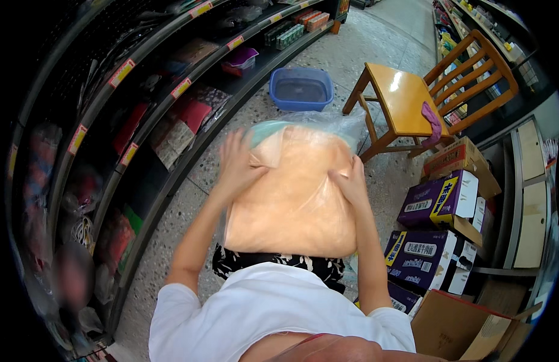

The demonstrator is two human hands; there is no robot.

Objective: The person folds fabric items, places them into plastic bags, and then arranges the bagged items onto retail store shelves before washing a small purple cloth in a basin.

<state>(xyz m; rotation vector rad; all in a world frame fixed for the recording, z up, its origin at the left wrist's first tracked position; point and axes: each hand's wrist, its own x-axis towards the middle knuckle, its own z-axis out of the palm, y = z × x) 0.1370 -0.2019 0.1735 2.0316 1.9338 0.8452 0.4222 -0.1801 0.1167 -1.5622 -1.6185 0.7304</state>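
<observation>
A large, soft, peach-coloured folded textile (297, 208) in a clear plastic bag lies across my lap. At its far end show a pale green part and the loose, crumpled end of the bag (338, 120). My left hand (241, 156) is at the far left edge, thumb on top of the bundle and fingers spread, slightly blurred. My right hand (349, 178) grips the bag at the right edge, its thumb over the top and its fingers at the side.
Dark store shelves (166, 190) with packaged goods curve along the left. Ahead are a blue plastic basin (302, 106) and a wooden chair (394, 97) with a purple cloth (431, 122) on its seat. Purple cartons (419, 258) and an open cardboard box (456, 326) line the right.
</observation>
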